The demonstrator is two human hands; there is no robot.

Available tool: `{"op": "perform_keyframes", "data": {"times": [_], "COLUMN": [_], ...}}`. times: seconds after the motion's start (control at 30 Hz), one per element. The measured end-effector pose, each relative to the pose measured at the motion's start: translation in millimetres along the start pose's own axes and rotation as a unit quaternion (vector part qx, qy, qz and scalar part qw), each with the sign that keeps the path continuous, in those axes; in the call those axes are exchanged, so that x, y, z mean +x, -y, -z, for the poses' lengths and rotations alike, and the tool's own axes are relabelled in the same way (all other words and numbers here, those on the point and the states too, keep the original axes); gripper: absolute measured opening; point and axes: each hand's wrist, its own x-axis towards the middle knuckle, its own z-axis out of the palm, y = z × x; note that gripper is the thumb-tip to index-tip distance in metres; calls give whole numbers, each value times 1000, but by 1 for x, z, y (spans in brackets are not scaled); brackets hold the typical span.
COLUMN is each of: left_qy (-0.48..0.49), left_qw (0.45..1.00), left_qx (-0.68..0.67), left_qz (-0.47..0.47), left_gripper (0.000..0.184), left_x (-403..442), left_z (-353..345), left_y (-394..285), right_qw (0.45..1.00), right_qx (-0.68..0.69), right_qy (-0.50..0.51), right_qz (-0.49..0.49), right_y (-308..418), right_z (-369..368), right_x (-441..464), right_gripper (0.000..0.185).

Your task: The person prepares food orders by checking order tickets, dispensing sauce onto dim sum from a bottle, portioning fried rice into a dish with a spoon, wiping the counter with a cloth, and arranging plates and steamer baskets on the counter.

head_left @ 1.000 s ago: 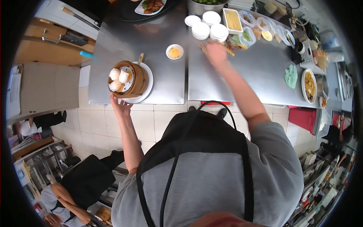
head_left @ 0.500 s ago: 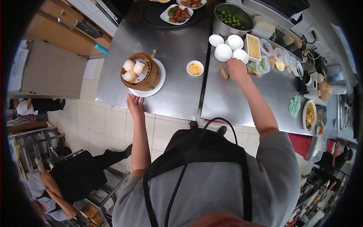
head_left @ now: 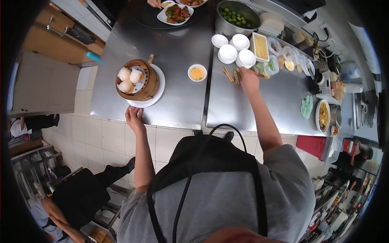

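My left hand [head_left: 134,118] is at the table's front edge, fingers spread, just below a white plate [head_left: 161,90]. On that plate sits a round bamboo steamer [head_left: 150,83] holding three white dumplings [head_left: 130,78]; a wooden clothespin [head_left: 151,58] is clipped to its rim. My right hand [head_left: 249,81] reaches down among wooden clothespins [head_left: 228,75] in front of stacked small white bowls [head_left: 245,58]. Its fingers are drawn together, and whatever is between the fingertips is hidden. Between the hands stands a small bowl of orange-yellow sauce [head_left: 197,73].
A metal pot of green limes [head_left: 237,19] stands behind the bowls, beside a yellow-filled container [head_left: 260,46]. At the right lie a green cloth [head_left: 306,106] and an oval food dish [head_left: 323,116]. Another person's hand [head_left: 154,3] is by a dish of glazed food [head_left: 176,14].
The view has shifted, so the table contents appear further left. My right hand has drawn back slightly from the bowls, uncovering them. My left hand has slipped a little away from the plate.
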Motion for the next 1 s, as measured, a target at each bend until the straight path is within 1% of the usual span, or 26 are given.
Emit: {"op": "perform_keyframes", "data": {"times": [0.03, 0.07, 0.1, 0.17, 0.2, 0.23, 0.3, 0.37, 0.43, 0.5, 0.53, 0.6, 0.63, 0.7, 0.73, 0.77, 0.83, 0.87, 0.9, 0.93, 0.97, 1.0], "left_qy": [-5, -2, 0, -10, -6, -1, -7, -5, -8, -11, -12, -13, -11, -12, -12, -12, -10, -7, -1, -3, 0, -3], "left_qw": [1000, 1000, 1000, 1000, 1000, 1000, 1000, 1000, 1000, 1000, 1000, 1000, 1000, 1000, 1000, 1000, 1000, 1000, 1000, 1000, 1000, 1000], "left_qx": [-3, -2, -3, -12, -8, -5, -11, -9, -12, -12, -16, -10, -5, -8, -14, -19, -19, -21, -23, -25, -28, -21], "left_qz": [-6, -4, -3, -4, -9, -13, -16, -14, -21, -19, -14, -17, -17, -18, -13, -7, -6, -6, -6, -2, 3, 4], "left_gripper": [36, 34, 33, 30, 30, 29, 28, 27, 25, 24, 23, 23, 22, 21, 21, 21, 21, 22, 24, 25, 26, 27], "left_x": [1, 0, 2, 1, 1, 0, 0, 1, 0, 0, -1, -2, -2, -3, -3, -5, -6, -5, -5, -5, -3, -1], "left_z": [0, 2, 1, 2, 1, 0, 0, 1, 0, -1, -2, -4, -4, -4, -5, -4, -3, -3, -3, 0, 2, 5], "left_y": [0, 1, 1, 2, 2, 2, 1, 2, 2, 3, 2, 0, -1, -1, -2, -3, -3, -3, -4, -3, -1, 3], "right_qw": [1000, 1000, 1000, 975, 952, 951, 907, 906, 903, 921, 919, 958, 957, 978, 975, 975, 953, 963, 942, 922, 918, 909], "right_qx": [-20, 10, 13, 222, 294, 295, 406, 392, 369, 311, 314, 219, 221, 140, 173, 174, 255, 249, 274, 360, 365, 411], "right_qy": [-14, -17, -21, -21, -75, -74, -87, -101, -126, -126, -128, -85, -86, -71, -55, -57, -137, -82, -169, -112, -128, -66], "right_qz": [-7, -2, 4, 6, 40, 46, 70, 127, 179, 200, 202, 163, 165, 135, 130, 130, 94, 70, 92, 81, 90, 33], "right_y": [8, 15, 25, 44, 57, 68, 93, 118, 136, 154, 161, 173, 177, 181, 181, 179, 170, 163, 156, 147, 139, 138], "right_z": [7, 17, 30, 51, 54, 50, 38, 22, -8, -23, -33, -51, -58, -68, -70, -73, -64, -54, -51, -45, -34, 4], "right_x": [-2, -5, 1, 10, 22, 37, 77, 121, 170, 208, 225, 248, 253, 258, 257, 253, 231, 219, 203, 185, 163, 132], "right_gripper": [22, 28, 28, 33, 28, 28, 14, 10, 11, 9, 9, 9, 9, 10, 18, 18, 30, 40, 39, 37, 33, 30]}}
